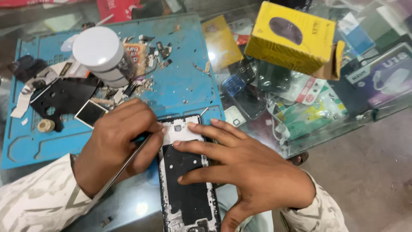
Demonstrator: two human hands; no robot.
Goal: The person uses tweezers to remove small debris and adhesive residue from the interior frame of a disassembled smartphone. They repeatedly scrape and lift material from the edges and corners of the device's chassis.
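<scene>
Your left hand (122, 139) is curled tight around a thin metal tool (122, 165), probably tweezers or a spudger. The shaft runs back along your wrist toward your sleeve, and the tip end is hidden under your fingers, so I can't tell exactly where it lands. It's aimed at the top edge of the opened phone (186, 172), just to the right of that hand, practically touching it.

Your right hand (240, 169) is flat and spread out, gripping nothing, just pressing the phone down with fingers laid across its upper half and pointing back toward the left hand. The phone's long axis runs from near your body straight away from you, so both hands meet at its far end, the tool hand being the one on the working spot.

Further out from the left hand: the blue work mat (180, 81) with loose bits and a white round container (101, 53). Beyond the right hand, a yellow box (296, 38) sits on the glass counter.
</scene>
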